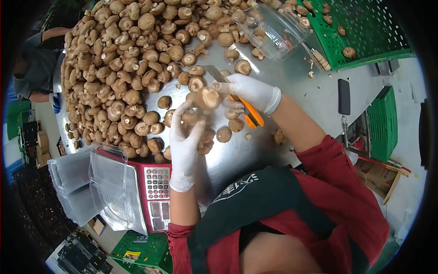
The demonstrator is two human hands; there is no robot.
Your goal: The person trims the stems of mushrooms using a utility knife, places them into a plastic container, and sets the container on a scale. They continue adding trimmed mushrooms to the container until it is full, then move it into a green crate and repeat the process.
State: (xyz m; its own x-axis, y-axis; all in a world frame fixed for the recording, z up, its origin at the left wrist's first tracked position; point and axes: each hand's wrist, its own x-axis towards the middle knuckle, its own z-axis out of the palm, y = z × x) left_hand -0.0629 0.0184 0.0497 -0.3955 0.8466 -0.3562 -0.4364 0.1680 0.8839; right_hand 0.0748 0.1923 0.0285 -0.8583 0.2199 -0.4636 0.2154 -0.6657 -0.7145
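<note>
My left hand (185, 139), in a white glove, has its thumb and fingers curved around a shiitake mushroom (209, 98) with its pale stem side turned up. Slight blur softens the mushroom and the fingertips. From the right, my gloved right hand (251, 91) grips a knife with an orange handle (253, 115); its grey blade (214, 74) points up and left beyond the thumb. The right thumb is at the mushroom's edge. Below both hands, several loose mushrooms (224, 134) lie on the metal table (246, 153).
A large mushroom heap (123, 59) covers the table's left and back. A red scale (157, 182) with clear plastic boxes (116, 196) stands front left. Back right are a clear tray (273, 34), a green crate (360, 32) and a phone (344, 97). Another person's sleeve (39, 68) shows far left.
</note>
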